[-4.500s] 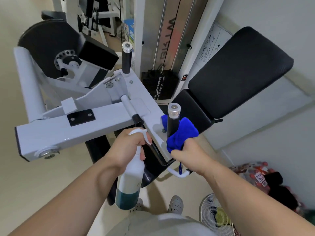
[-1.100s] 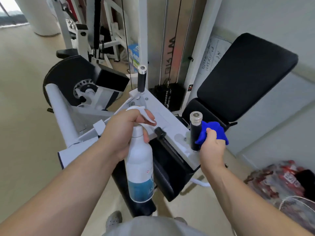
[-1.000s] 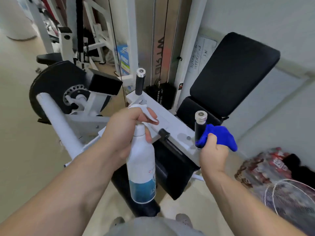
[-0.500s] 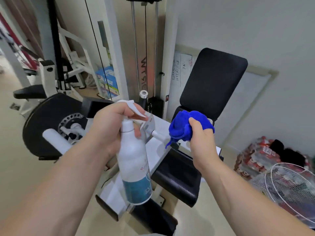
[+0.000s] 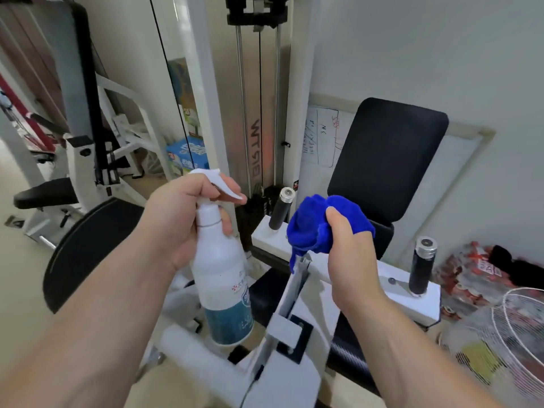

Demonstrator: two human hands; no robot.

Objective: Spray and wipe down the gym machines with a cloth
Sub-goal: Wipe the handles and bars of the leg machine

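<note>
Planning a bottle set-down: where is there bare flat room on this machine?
Bare: narrow white crossbar top between the right hand and the right handle post; floor left of the black disc. Crowded: lower right, fan guard beside bottled-drink pack.

left handle (image 5: 281,212): upright, blocks left side
right handle (image 5: 421,269): upright, blocks right side
crossbar (image 5: 404,295): open between them
back pad (image 5: 385,160): closes rear
</note>
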